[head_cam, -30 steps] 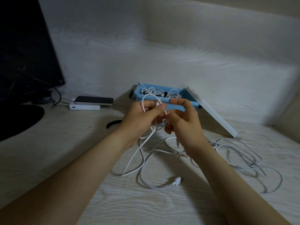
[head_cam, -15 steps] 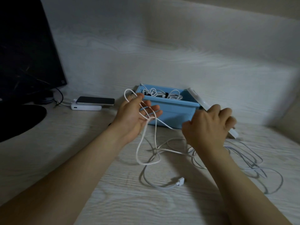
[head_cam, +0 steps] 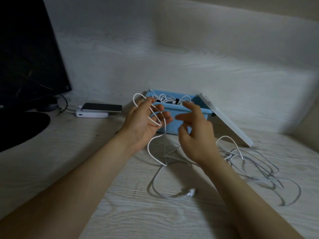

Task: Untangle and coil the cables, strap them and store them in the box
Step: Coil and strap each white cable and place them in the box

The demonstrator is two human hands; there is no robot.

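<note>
White cable [head_cam: 148, 149] loops around the straight, open fingers of the left hand [head_cam: 143, 125] and trails onto the desk [head_cam: 69, 161], just near of the blue box [head_cam: 170, 129]. The right hand [head_cam: 195, 135] hovers beside it, fingers relaxed, holding nothing.

Right hand [head_cam: 195, 133] swung back from the lid [head_cam: 224, 121] toward left hand [head_cam: 146, 125], fist now opened, fingers spread
</note>
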